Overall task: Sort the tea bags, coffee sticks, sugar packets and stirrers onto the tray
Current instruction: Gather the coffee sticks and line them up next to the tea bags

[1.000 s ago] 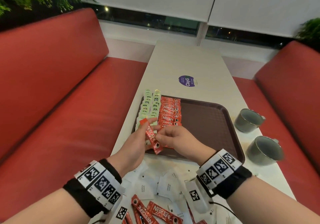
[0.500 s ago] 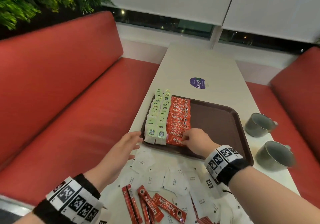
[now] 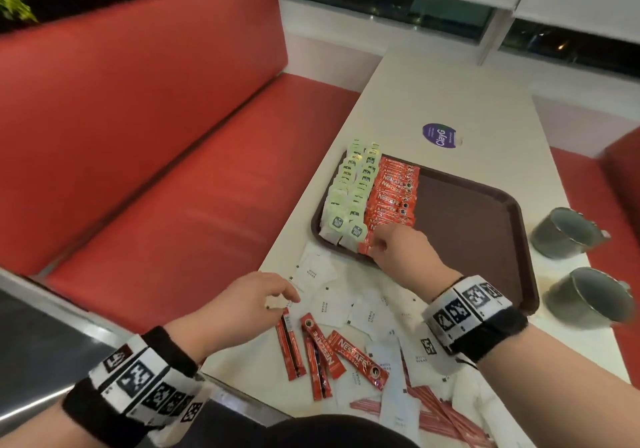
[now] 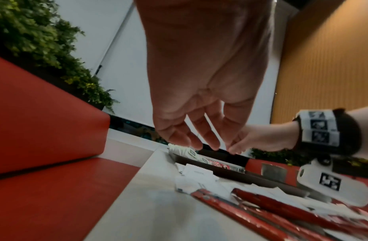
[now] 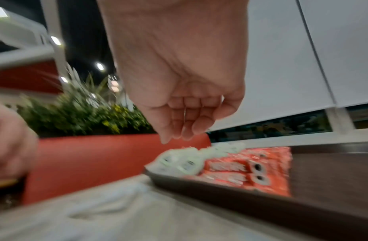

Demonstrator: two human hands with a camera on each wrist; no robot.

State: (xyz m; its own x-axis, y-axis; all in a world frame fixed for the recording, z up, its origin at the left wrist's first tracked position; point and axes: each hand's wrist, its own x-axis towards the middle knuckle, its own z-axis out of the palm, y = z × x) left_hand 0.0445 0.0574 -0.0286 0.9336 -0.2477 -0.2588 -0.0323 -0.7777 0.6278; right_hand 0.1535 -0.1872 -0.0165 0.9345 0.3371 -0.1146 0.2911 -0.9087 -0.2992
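Since half a second ago, both hands have drawn back toward the near edge: my right hand (image 3: 398, 250) has left the row it was tidying, my left hand (image 3: 242, 305) has come down over the loose pile.

Item 1: coffee sticks (image 3: 393, 193), red foil, flat and narrow, overlapped in a column on the left part of the tray (image 3: 485, 212) (shingled so each label shows and the row stays compact, I judge).

Item 2: tea bags (image 3: 349, 191), pale green, soft paper, two columns at the tray's left edge, touching the coffee.

Item 3: tray, dark brown plastic, raised rim; its right part is bare, presumably kept for sugar and stirrers.

Item 4: loose coffee sticks (image 3: 318, 350), several, on the table (image 3: 450, 101) near me, unsorted.

Item 5: sugar packets (image 3: 317, 271), white paper squares, scattered between tray and me.

Item 6: stirrers (image 3: 436, 413), red-striped wrappers, thin, at the near right.

My left fingers (image 4: 210, 140) hang slack and spread, holding nothing, just above a stick's far end. My right fingers (image 5: 185, 128) are loosely curled over the tray's near left corner, empty.
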